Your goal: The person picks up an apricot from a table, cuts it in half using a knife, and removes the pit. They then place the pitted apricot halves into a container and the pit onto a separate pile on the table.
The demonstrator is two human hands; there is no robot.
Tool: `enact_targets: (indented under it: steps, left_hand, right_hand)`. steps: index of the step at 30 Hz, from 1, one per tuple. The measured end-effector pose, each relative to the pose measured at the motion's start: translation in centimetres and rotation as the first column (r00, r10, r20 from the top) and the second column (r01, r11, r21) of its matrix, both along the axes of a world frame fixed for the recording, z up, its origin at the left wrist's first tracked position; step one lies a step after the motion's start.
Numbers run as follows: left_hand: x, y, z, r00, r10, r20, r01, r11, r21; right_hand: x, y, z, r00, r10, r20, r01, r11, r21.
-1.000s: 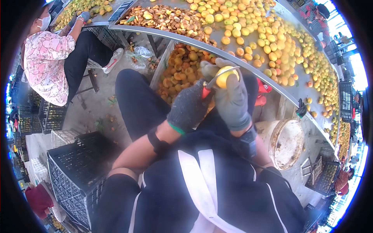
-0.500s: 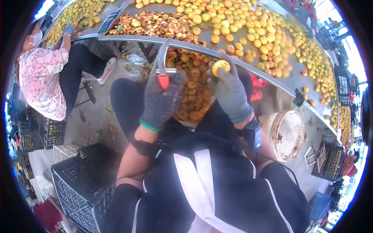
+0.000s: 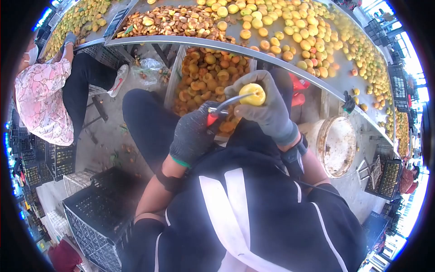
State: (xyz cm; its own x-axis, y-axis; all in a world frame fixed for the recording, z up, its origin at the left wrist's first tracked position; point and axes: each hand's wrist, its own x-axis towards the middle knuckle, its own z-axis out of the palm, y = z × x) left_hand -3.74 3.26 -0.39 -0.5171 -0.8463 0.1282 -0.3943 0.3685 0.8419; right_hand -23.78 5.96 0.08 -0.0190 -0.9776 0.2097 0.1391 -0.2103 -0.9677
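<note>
1. The right hand [image 3: 268, 112], in a grey glove, is closed around a yellow fruit [image 3: 253, 94], which sits at its fingertips with the top exposed.
2. The left hand [image 3: 195, 133], in a dark glove, is clenched on the red handle of a knife [image 3: 225, 102]; the curved blade reaches across from this grip and meets the fruit's near side.
3. Just beyond and below both grips lies a bin of halved fruit [image 3: 206, 75].
4. Farther beyond the grips, a metal table [image 3: 253, 51] carries whole fruit.
5. To the right of the fruit grip stands a white bucket [image 3: 337, 145].
</note>
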Motion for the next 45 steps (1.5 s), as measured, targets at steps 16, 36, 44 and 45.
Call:
enact_targets:
  steps: [16,36,44,45]
  left_hand:
    - [0.2,0.3,-0.6,0.948,0.176,0.265,-0.050,0.905,-0.423]
    - [-0.5,-0.5,-1.4,0.982,0.113,0.150,-0.042,0.911,-0.409]
    - [-1.4,0.3,-1.4,0.956,0.132,0.264,-0.019,0.920,-0.391]
    - [-1.6,0.4,-0.8,0.944,0.130,0.302,-0.023,0.942,-0.335]
  right_hand:
    - [2.1,1.0,0.5,0.956,0.039,0.290,-0.066,0.994,0.083]
    - [4.5,1.7,2.0,0.944,-0.118,0.308,0.109,0.993,0.044]
    - [2.8,-0.3,1.7,0.908,0.061,0.414,-0.074,0.997,0.015]
    - [3.0,-0.5,1.4,0.909,0.069,0.412,-0.080,0.997,0.010]
